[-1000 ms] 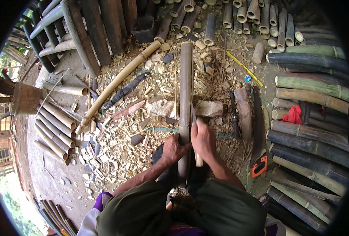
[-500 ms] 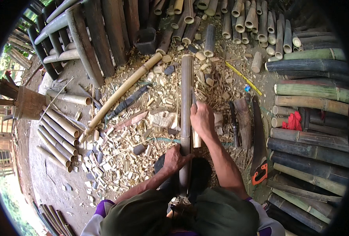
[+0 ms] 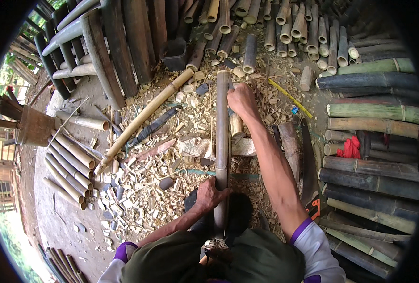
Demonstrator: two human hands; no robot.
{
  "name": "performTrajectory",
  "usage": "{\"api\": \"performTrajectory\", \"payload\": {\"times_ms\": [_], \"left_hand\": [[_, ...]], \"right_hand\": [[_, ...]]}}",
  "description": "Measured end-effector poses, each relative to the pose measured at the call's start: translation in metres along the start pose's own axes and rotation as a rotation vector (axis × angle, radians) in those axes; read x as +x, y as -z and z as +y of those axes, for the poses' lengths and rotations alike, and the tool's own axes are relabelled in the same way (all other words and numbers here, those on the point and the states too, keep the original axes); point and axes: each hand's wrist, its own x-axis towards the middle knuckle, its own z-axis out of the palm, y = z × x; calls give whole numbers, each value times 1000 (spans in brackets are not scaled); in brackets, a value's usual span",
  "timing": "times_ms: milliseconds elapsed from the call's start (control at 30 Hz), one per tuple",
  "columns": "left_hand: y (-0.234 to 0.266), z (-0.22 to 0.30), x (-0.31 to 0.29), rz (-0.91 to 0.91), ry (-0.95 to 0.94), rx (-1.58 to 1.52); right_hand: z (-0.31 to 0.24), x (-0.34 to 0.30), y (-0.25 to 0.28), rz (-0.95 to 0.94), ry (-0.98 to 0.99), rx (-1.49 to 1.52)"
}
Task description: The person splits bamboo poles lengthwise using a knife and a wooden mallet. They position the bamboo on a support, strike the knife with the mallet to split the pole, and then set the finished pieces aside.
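Note:
A long brown bamboo pole (image 3: pixel 222 127) stretches away from me between my knees, its far end resting among wood chips. My left hand (image 3: pixel 210 194) is closed around its near part, thumb across the top. Close to the far end, my right hand (image 3: pixel 241 100) is shut on a knife, held against the pole's right side. The knife's thick pale wooden handle (image 3: pixel 236 125) sticks out below the fist; the blade is mostly hidden by the hand and pole. A pale wooden block (image 3: pixel 195 146) lies crosswise beneath the pole.
Wood chips (image 3: pixel 143 193) cover the ground. A sheathed blade (image 3: pixel 155 126) and a thinner bamboo pole (image 3: pixel 146 120) lie left. On the right are an orange-handled saw (image 3: pixel 313 207), a yellow tape measure (image 3: pixel 289 97) and stacked bamboo (image 3: pixel 370 167). A black container (image 3: pixel 174 55) stands at the back.
My right hand has slid away from me along the pole with the knife, from about mid-length to near the far end. My left hand keeps its hold in nearly the same place.

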Motion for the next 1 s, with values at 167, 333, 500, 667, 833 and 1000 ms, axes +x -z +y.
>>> {"api": "performTrajectory", "payload": {"times_ms": [167,333,500,667,833,1000], "left_hand": [[-11,-1,1,-15,-24,-1],[15,-25,1,-240,-62,-491],[16,-17,5,-255,-69,-457],[5,-21,2,-182,-81,-514],[6,-21,0,-187,-30,-391],[1,-32,5,-189,-84,-356]], "right_hand": [[29,27,4,61,6,59],[20,-70,19,76,18,542],[46,-86,8,81,145,193],[37,-68,-14,170,379,-296],[46,-48,-36,194,454,-378],[17,-12,-29,110,242,-209]]}}
